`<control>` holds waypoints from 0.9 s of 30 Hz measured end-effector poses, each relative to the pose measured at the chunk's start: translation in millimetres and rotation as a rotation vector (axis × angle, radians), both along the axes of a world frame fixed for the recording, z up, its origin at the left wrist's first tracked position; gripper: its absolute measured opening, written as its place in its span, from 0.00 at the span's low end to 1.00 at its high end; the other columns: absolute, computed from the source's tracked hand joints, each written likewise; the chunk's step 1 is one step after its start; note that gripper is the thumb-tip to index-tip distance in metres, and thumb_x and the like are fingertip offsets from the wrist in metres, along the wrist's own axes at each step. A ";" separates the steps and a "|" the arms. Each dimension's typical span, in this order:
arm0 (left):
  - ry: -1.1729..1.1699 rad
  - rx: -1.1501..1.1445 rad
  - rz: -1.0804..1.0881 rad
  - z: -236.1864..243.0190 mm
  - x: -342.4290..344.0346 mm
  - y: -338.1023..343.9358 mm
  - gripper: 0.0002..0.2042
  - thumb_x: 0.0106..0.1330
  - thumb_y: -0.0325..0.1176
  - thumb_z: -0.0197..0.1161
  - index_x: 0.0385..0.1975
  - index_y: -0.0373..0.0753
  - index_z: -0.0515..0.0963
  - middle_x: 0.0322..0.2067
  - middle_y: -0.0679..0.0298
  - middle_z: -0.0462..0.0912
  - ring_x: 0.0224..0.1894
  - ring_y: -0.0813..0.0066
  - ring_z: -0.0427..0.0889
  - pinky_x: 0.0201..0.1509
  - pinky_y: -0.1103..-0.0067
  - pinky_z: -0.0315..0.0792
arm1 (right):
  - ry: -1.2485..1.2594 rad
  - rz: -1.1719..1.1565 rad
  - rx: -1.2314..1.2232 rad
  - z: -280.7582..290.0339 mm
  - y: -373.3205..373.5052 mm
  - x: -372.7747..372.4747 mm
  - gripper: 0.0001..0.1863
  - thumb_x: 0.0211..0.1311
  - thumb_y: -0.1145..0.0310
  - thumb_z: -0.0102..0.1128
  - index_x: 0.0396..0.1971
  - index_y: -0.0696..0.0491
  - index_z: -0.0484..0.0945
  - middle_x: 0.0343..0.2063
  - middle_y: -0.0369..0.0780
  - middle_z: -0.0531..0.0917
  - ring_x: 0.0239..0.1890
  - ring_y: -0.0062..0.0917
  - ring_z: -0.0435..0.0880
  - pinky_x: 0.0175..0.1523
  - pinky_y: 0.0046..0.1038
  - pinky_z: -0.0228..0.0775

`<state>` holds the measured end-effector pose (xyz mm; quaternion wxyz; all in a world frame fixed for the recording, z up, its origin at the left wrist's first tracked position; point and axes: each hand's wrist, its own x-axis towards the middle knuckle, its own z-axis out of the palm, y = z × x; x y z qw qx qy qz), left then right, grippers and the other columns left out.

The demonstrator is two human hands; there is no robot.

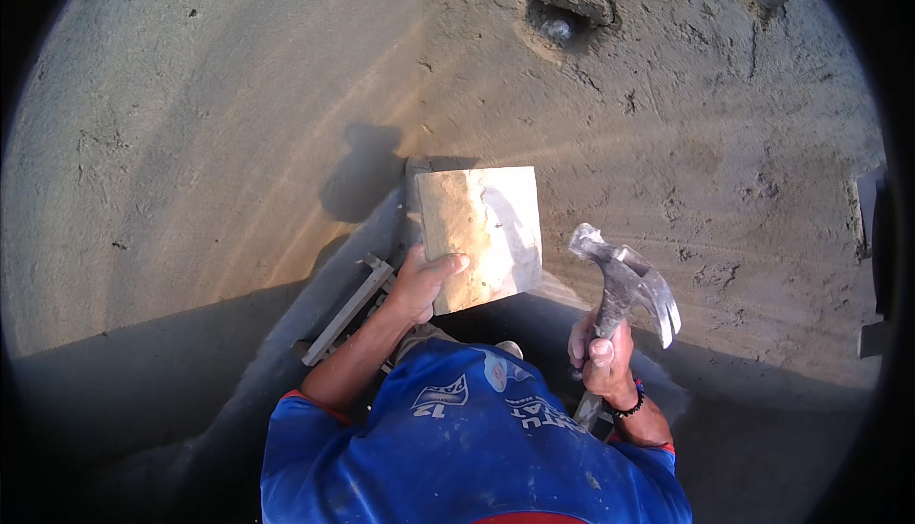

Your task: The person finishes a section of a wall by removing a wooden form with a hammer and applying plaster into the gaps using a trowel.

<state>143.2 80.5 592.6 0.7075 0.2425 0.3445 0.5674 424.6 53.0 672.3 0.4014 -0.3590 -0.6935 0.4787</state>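
Observation:
My left hand (424, 286) grips a pale, stained rectangular board (496, 233) by its left side, with the thumb lying across its face. My right hand (602, 352) is closed round a claw hammer (620, 286) to the lower right of the board. The dusty metal head is raised, its claw curving down to the right. The rest of my left fingers are hidden behind the board.
Rough cement walls (191, 123) meet in a corner ahead, with a recessed hole (558, 26) high on the right one. A pale ledge (257, 381) runs diagonally at the lower left, and a wooden frame (348, 309) rests beside my left arm. Dark objects stand at the far right edge.

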 end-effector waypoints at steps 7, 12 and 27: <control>0.030 -0.068 -0.041 -20.7 4.2 -2.0 0.23 0.60 0.27 0.62 0.55 0.26 0.69 0.46 0.53 0.80 0.45 0.65 0.83 0.50 0.68 0.79 | -0.189 -0.017 -0.159 23.8 15.9 -17.2 0.30 0.68 0.39 0.45 0.37 0.56 0.63 0.15 0.34 0.68 0.12 0.16 0.65 0.17 0.19 0.59; -0.069 -0.068 -0.019 -18.7 10.2 1.3 0.21 0.61 0.26 0.62 0.54 0.26 0.71 0.45 0.54 0.81 0.45 0.65 0.83 0.51 0.70 0.79 | -0.248 -0.041 0.015 -8.4 3.8 1.0 0.29 0.70 0.43 0.44 0.41 0.60 0.65 0.14 0.37 0.69 0.12 0.19 0.67 0.17 0.25 0.59; 1.532 0.669 -0.261 -129.2 42.8 -47.9 0.25 0.56 0.26 0.54 0.57 0.46 0.75 0.50 0.57 0.77 0.55 0.56 0.75 0.57 0.66 0.70 | -0.126 -0.345 -0.613 -62.3 7.8 34.0 0.25 0.72 0.45 0.45 0.40 0.56 0.66 0.16 0.32 0.66 0.11 0.15 0.64 0.13 0.19 0.58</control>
